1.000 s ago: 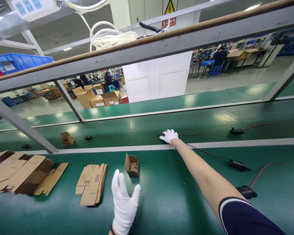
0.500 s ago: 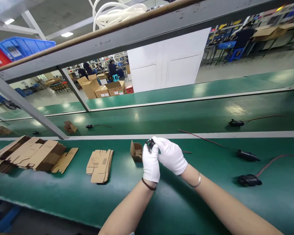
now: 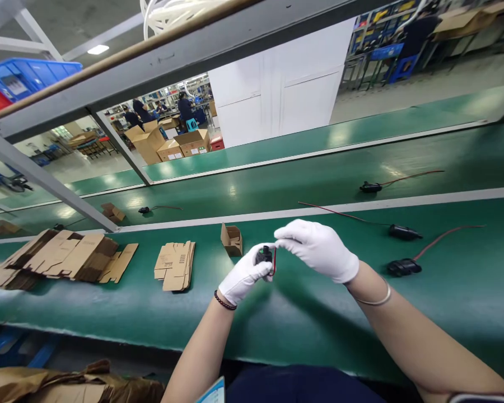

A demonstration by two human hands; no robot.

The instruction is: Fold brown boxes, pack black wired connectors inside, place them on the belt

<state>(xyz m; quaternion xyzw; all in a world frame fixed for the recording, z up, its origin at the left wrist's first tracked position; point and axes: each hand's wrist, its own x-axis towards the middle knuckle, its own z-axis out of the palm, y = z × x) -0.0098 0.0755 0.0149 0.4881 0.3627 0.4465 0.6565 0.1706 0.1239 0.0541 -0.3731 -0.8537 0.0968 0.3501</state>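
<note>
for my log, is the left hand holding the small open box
No, the left hand holds a black part; the open box stands on the table.

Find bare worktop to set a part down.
Free: worktop between smaller carton stack and front edge; gap between that stack and the open box; patch between the right forearm and the nearer loose black device. Crowded: left end, under the larger carton stack; and near the box, where the left hand is.

left fingers [image 3: 260, 271]: now grip black part [image 3: 264, 256] | right fingers [image 3: 296, 228]: drawn back
</note>
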